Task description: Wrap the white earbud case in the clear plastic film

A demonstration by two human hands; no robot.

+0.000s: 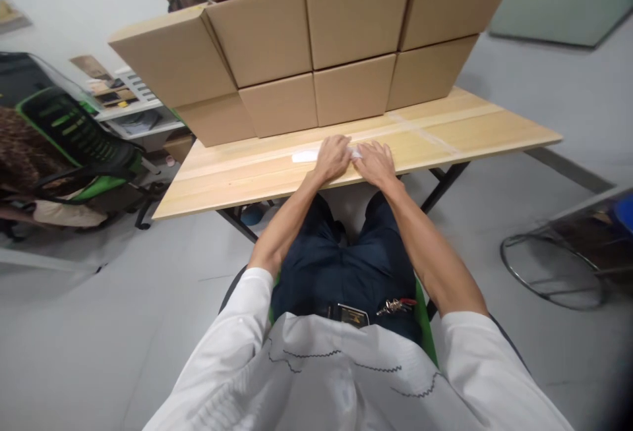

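Observation:
A flat white strip (pixel 304 155), paper or thin plastic by its look, lies on the wooden table (pixel 237 177) close to its near edge. My left hand (pixel 333 156) rests over the middle of the strip with fingers curled down onto it. Just to its right, my right hand (pixel 376 162) pinches the strip's other end, where a small crumpled white part shows between both hands. The two hands nearly touch. My fingertips are partly hidden, and the exact kind of the white piece cannot be made out.
Stacked cardboard boxes (pixel 353 16) form a wall along the table's far side. Clear tape (pixel 425 133) crosses the tabletop to the right. At left are a green and black office chair (pixel 79 134) with a person and a white shelf (pixel 136 118). A metal ring-based stand (pixel 551 269) is at right.

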